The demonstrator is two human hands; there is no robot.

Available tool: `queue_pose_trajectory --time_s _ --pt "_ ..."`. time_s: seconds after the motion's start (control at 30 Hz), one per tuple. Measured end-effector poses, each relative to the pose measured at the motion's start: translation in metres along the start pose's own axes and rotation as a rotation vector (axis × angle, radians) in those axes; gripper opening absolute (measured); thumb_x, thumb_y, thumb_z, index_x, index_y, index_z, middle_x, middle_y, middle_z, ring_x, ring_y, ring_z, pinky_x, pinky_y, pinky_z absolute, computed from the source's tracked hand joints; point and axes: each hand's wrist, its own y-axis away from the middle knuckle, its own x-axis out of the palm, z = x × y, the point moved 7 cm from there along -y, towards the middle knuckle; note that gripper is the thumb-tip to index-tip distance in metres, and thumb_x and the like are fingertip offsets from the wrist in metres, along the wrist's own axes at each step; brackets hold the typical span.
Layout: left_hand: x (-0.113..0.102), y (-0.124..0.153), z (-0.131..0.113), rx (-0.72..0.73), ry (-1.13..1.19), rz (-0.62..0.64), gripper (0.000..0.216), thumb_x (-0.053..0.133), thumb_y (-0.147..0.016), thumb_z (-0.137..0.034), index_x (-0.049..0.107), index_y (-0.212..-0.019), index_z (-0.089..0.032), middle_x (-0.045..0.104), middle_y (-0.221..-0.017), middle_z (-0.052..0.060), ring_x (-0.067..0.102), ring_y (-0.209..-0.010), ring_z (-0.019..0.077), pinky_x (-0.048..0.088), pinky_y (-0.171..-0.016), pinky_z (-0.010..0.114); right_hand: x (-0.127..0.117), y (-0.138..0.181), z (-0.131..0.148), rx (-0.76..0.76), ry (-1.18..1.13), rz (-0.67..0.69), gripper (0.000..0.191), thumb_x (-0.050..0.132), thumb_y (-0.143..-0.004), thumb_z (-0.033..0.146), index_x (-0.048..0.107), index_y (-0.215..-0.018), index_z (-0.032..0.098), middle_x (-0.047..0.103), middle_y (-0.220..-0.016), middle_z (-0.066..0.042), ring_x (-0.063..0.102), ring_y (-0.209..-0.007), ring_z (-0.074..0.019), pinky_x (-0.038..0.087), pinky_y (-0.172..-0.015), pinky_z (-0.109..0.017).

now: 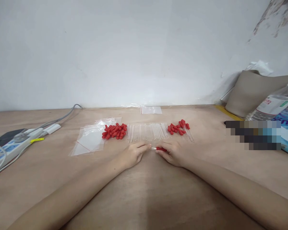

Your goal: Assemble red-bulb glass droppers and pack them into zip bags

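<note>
While hands (pixel 134 155) (pixel 174 153) pinch a red-bulbed tube (pixel 154 148), tube row (pixel 147 132) beyond, bags (pixel 91 138) left, bottle (pixel 273 104) right

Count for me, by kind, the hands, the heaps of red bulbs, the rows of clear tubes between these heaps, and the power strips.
Hands: 2 (left hand, right hand)
Heaps of red bulbs: 2 (left heap, right heap)
Row of clear tubes: 1
Power strip: 1
Total: 6

Soft, even light; pale wall (pixel 110 57) bright. Glare on plastic bags (pixel 92 135), shadow across near counter (pixel 134 198), pixelated patch (pixel 259 135) right.
</note>
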Motion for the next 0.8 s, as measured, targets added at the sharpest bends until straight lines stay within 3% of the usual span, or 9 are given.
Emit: queue_pose_trajectory --time_s 0.53,0.7,0.8 --pt "0.001 -0.002 0.002 -0.029 0.003 0.021 0.03 0.037 -0.085 -0.009 0.056 -0.108 -0.014 0.061 -0.096 0.01 0.059 -0.087 0.0172 0.05 -0.073 0.029 0.01 -0.008 0.002 -0.035 0.1 0.052 0.019 0.042 -0.085 0.024 0.059 -0.084 0.016 0.06 -0.073 -0.006 0.055 -0.064 -0.0141 0.043 -0.057 -0.025" --pt "0.0 -0.004 0.005 -0.093 0.057 -0.008 0.026 0.039 -0.087 -0.015 0.056 -0.107 -0.016 0.062 -0.098 0.008 0.059 -0.088 0.0154 0.049 -0.076 0.028 -0.002 -0.013 0.002 0.008 -0.073 0.036 0.016 0.044 -0.084 0.022 0.059 -0.09 0.019 0.064 -0.084 -0.006 0.059 -0.075 -0.015 0.046 -0.067 -0.027" --pt "-0.002 -0.004 0.007 -0.146 0.087 -0.048 0.025 0.042 -0.088 -0.02 0.054 -0.11 -0.018 0.062 -0.099 0.007 0.059 -0.088 0.0145 0.049 -0.078 0.027 -0.013 -0.016 -0.009 0.187 -0.285 -0.066 0.013 0.053 -0.079 0.026 0.056 -0.092 0.021 0.064 -0.08 -0.002 0.059 -0.073 -0.0141 0.047 -0.066 -0.026"
